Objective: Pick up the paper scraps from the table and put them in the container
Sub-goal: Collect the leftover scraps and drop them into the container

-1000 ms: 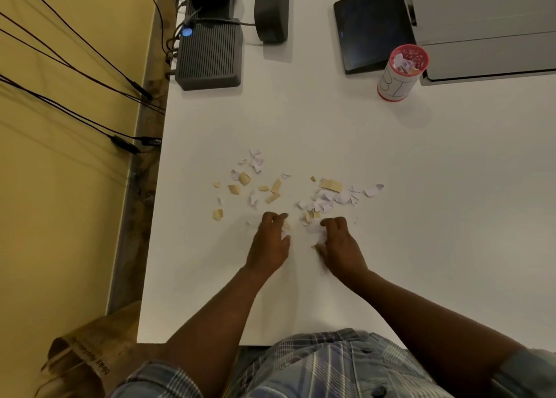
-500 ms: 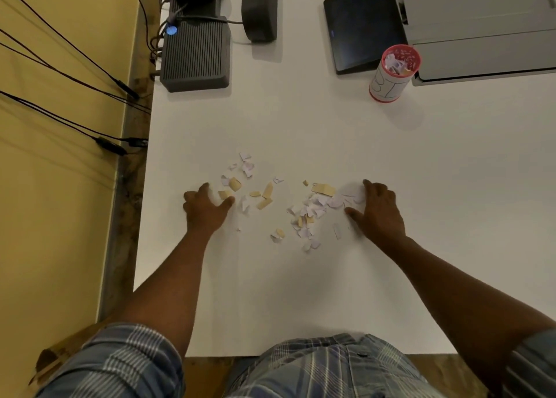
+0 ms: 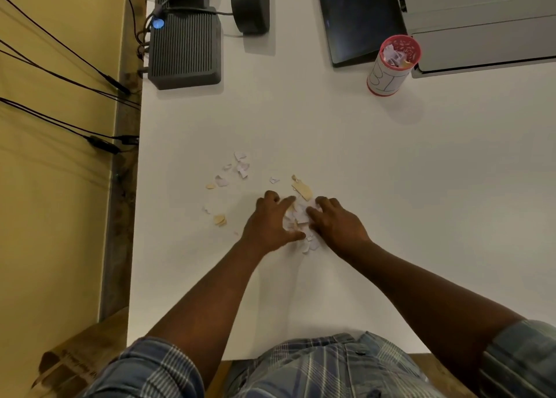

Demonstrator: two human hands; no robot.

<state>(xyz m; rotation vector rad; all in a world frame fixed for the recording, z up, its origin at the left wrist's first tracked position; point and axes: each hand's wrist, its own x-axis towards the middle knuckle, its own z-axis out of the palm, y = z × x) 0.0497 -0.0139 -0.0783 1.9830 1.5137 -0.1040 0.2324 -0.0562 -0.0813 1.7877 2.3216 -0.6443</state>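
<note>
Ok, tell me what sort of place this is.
Probably an office or lab desk: a white table holds a dark tablet, a ribbed grey electronics box and cables running off its edge. Both hands are gathering paper scraps on it.

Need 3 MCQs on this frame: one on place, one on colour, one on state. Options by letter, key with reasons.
1. Where does the container stand?
A. Far right of the table, beside the dark tablet
B. At the table's near edge
C. On the floor

2. What colour is the container's rim?
A. Blue
B. Red
C. Green

3. What are the two hands doing?
A. Resting far apart
B. Holding the container
C. Cupped around a pile of paper scraps

Key:
1 A: it stands by the tablet on the table.
2 B: the rim shows red.
3 C: the left hand and right hand flank the pile of scraps; stray scraps lie to the left.
</note>
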